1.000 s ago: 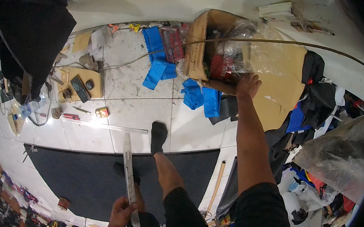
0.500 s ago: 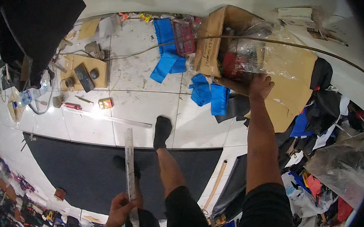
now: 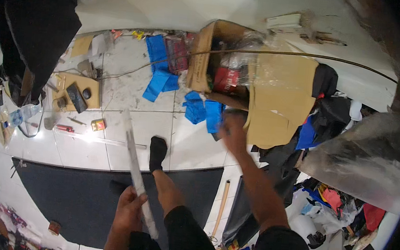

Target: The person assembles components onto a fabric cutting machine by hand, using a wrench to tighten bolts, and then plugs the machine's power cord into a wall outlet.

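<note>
Closed around a long pale ruler [image 3: 135, 162], my left hand [image 3: 130, 210] is low in the middle. The ruler slants up and away over a dark mat and onto the white tiles. My right hand [image 3: 233, 132] is smeared by motion, so its fingers do not show clearly. It passes just right of a blue piece of material [image 3: 214, 116] and near the lower left edge of a tan sheet [image 3: 279, 103]. Beyond it stands an open cardboard box [image 3: 200, 60] with clear plastic and a red item inside.
A dark mat [image 3: 73, 194] covers the near floor, with my foot [image 3: 157, 152] past its edge. A second clear strip [image 3: 102, 139], a red-handled tool [image 3: 65, 128] and a small tin [image 3: 98, 125] lie left. A cable [image 3: 308, 55] crosses the back. Scraps and grey plastic sheeting [image 3: 360, 160] crowd the right.
My right hand has come away from the box and tan sheet, back toward me and leftward. My left hand has pushed the ruler farther forward. The whole view has shifted somewhat.
</note>
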A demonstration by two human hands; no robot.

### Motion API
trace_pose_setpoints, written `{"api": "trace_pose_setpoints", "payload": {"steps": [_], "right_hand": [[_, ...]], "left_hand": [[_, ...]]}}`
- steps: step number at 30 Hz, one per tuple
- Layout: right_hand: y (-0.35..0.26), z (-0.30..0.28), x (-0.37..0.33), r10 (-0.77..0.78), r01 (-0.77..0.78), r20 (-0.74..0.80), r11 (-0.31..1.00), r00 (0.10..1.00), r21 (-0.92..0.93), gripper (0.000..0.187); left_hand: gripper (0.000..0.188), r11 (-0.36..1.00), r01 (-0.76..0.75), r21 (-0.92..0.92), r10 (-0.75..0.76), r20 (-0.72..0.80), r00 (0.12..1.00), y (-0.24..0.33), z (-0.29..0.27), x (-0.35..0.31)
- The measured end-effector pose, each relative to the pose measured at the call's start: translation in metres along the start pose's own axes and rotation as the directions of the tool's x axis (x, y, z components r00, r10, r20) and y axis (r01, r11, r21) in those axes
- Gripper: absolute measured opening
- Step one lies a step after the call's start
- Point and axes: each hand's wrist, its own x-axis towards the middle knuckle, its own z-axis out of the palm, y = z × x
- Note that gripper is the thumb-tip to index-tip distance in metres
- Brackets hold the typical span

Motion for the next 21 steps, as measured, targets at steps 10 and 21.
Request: {"api": "trace_pose_setpoints", "payload": {"steps": [10,21], "right_hand": [[-0.141,-0.066,-0.086,-0.310,0.327,-0.111,0.925,0.944,0.193,0.044],[-0.097,-0.083,-0.073,-0.376,0.414,-0.227,0.899,0.898,0.146,0.026]], "left_hand": [[0.015,0.975,0.009,-0.224,0.059,0.292,0.955,0.060,0.127,0.036],[0.033,0.997,-0.012,0.082,-0.013,0.298,0.954,0.054,0.182,0.042]]}}
